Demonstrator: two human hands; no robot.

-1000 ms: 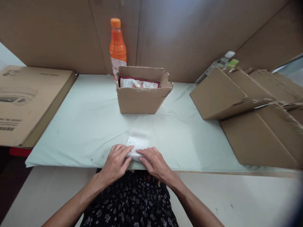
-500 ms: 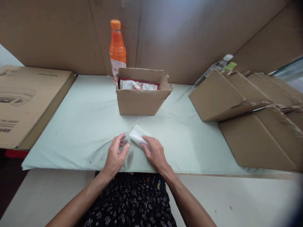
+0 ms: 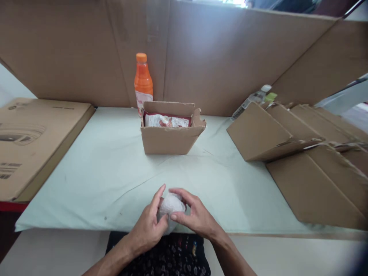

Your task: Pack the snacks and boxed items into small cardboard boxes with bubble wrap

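Observation:
A small white bundle [image 3: 172,204], looking like translucent plastic film or bubble wrap, is at the front edge of the cloth-covered table. My left hand [image 3: 150,223] curves around its left side, the thumb low against it. From the right, my right hand [image 3: 198,216] closes on it, with thumb and fingers bent around the bundle. Whatever may be inside the wrapping cannot be made out. Farther back stands a cardboard box [image 3: 165,141] with its top flaps up, holding white and red printed packets [image 3: 166,121].
An orange bottle [image 3: 143,82] stands behind the box. Several open cardboard boxes [image 3: 316,172] lie tilted at the right, beside a clear bottle [image 3: 253,100]. A large flat carton [image 3: 43,142] is at the left. Cardboard panels [image 3: 218,57] wall the back.
The white bundle has come closer to me, off its flat lie on the cloth. My left hand, apart from it before, now holds its left side. The camera view has tilted up.

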